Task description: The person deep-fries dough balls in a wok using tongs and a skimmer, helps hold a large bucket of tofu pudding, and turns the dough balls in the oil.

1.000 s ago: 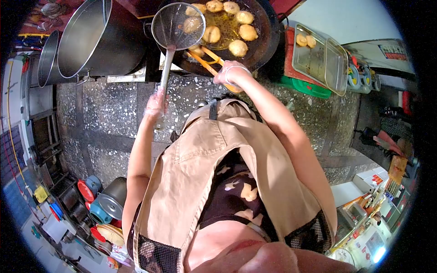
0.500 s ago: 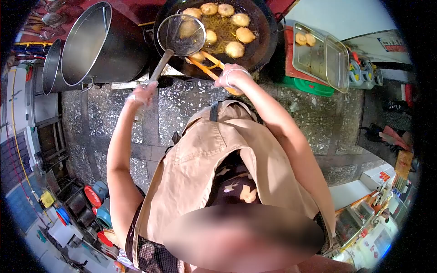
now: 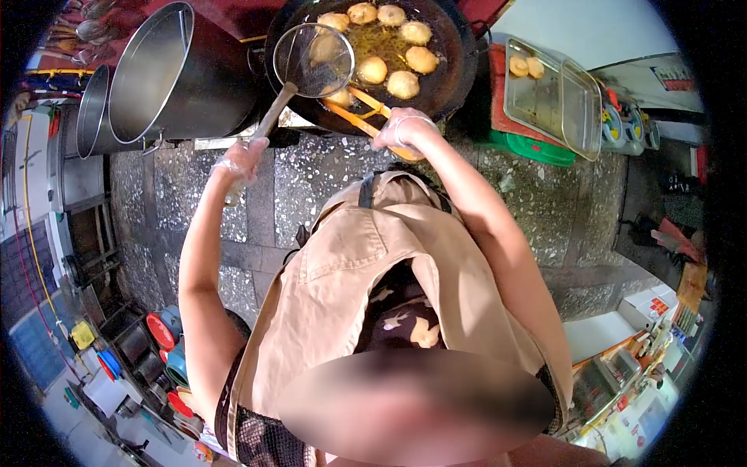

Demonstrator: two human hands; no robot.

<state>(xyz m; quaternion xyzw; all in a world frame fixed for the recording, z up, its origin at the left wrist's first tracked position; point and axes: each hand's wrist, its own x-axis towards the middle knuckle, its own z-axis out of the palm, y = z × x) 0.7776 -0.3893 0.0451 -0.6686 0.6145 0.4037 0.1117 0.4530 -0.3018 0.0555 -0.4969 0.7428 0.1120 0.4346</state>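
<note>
My left hand (image 3: 243, 159), in a clear plastic glove, grips the long handle of a round mesh skimmer (image 3: 315, 61). The skimmer's mesh hangs over the left side of a dark wok (image 3: 459, 86). Golden fried dough pieces (image 3: 402, 84), several in all, float around the bubbling oil (image 3: 379, 45). Also gloved, my right hand (image 3: 405, 131) is closed around a pair of orange tongs (image 3: 354, 115). The tips of the tongs are at a dough piece (image 3: 340, 96) by the wok's near edge, partly under the skimmer. Whether they pinch it I cannot tell.
Left of the wok stand two tall metal pots (image 3: 191, 86). On the right, a metal tray (image 3: 537, 105) with two fried pieces (image 3: 526, 67) rests above a green basin (image 3: 537, 149). A speckled stone floor (image 3: 311, 171) lies below.
A dough piece near the wok's middle, beside the skimmer, has shifted right and nearer and shows more fully. Both hands and tools stay almost in place.
</note>
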